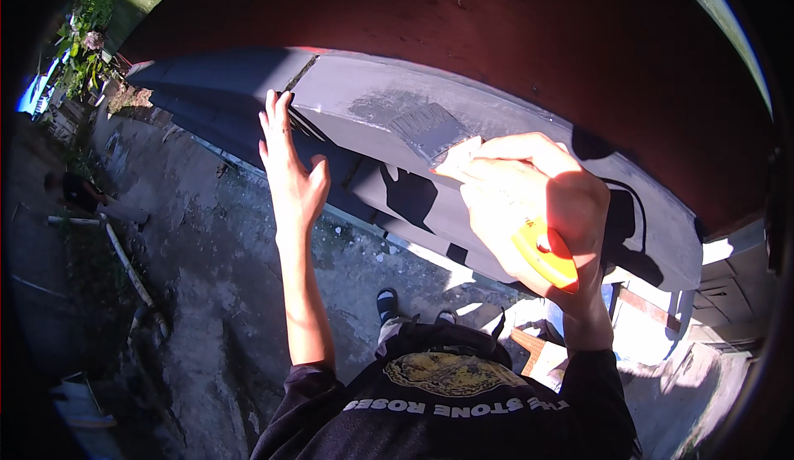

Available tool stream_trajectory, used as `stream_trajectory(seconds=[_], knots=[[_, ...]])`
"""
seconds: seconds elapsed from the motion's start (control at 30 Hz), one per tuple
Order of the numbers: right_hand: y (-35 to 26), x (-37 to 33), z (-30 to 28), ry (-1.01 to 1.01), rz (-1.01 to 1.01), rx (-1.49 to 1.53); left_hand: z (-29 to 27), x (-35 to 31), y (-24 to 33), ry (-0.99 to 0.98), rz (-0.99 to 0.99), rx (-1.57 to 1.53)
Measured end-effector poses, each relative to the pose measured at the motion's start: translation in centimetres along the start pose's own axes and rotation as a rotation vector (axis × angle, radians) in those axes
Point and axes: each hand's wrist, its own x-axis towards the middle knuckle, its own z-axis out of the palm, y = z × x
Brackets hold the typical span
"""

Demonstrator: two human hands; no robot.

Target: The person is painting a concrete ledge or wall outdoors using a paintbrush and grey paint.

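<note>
My right hand (529,191) grips a wide paintbrush (426,129) whose orange-yellow handle end sticks out below the palm. Its dark grey bristles lie against the top of a grey ledge (356,75), where a darker, wet-looking patch shows just beside them. With fingers stretched out, my left hand (291,170) holds nothing. Its fingertips are at the front edge of the ledge, close to a dark joint across it; whether they touch is hard to tell. Shadows of a hand fall on the ledge's grey front.
A dark red wall (413,13) rises behind the ledge. Below is a rough concrete floor (215,237), with my sandalled foot (386,304) on it. Pale pipes (128,265) and a dim seated person (78,194) are at the left. A wooden piece (533,346) stands low right, near a dark cable (637,199).
</note>
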Motion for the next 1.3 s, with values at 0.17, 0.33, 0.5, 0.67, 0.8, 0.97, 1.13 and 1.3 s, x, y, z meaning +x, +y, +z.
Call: stream_trajectory(seconds=[0.17, 0.33, 0.5, 0.67, 0.8, 0.97, 1.13, 1.3], knots=[[-1.6, -1.4, -4.1, 0.053, -0.007, -0.149, 0.2, 0.0, 0.0, 0.006, 0.009, -0.020], [-1.4, -3.0, -5.6, 0.199, -0.002, -0.098, 0.3, 0.0, -0.1, 0.014, 0.015, -0.033], [-1.5, -1.0, -0.4, 0.235, -0.165, -0.068, 0.3, 0.1, 0.5, 0.071, 0.050, 0.002], [0.0, -3.4, -0.3, 0.175, -0.155, -0.168, 0.2, -0.2, 0.4, 0.063, 0.019, 0.045], [-1.2, -5.3, -3.4, 0.204, -0.042, -0.239, 0.3, -0.2, 0.4, 0.070, 0.029, 0.039], [-1.3, -3.1, -1.2, 0.304, -0.112, -0.133, 0.5, 0.1, 0.6, 0.087, 0.042, 0.012], [-0.6, -2.9, -0.6, 0.190, -0.112, -0.045, 0.4, 0.1, 0.4, 0.076, 0.018, 0.098], [-2.1, -3.9, -4.8, 0.140, -0.028, -0.077, 0.3, 0.0, -0.4, 0.060, 0.056, -0.026]])
